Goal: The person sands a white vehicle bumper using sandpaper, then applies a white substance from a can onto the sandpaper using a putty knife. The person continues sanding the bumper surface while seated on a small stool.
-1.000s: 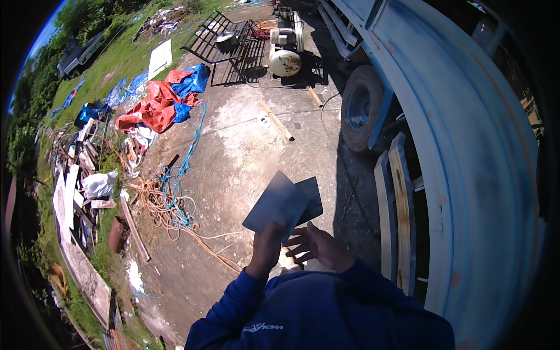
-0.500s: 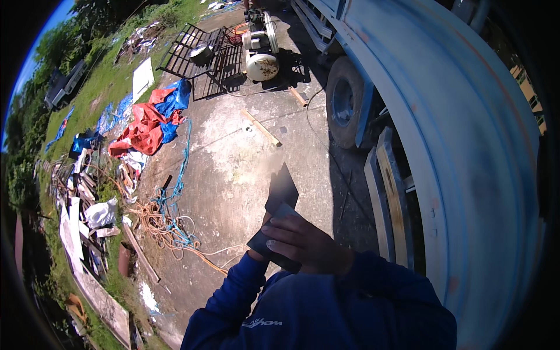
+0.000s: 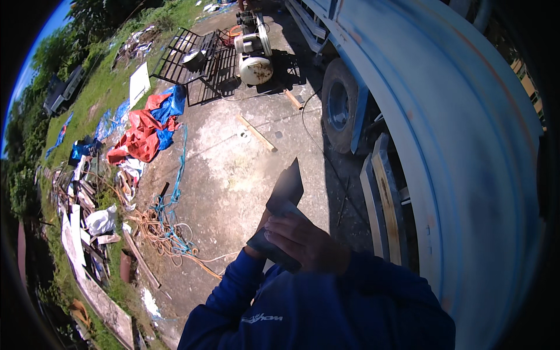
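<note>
Your right hand (image 3: 298, 238) clamps its fingers (image 3: 283, 229), close together, over the middle of the dark sheet (image 3: 287, 189) — one part juts up past them, another shows below. Your left hand (image 3: 264, 221) is mostly hidden behind it — I cannot tell how its fingers stand.

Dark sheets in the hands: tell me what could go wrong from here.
The dark sheets might slip or bend, since one end juts well past the right hand, whose fingers lie over them.
A foot could catch in the tangled ropes on the ground to the left.
The wooden strip lying loose on the concrete ahead might trip someone walking forward.
</note>
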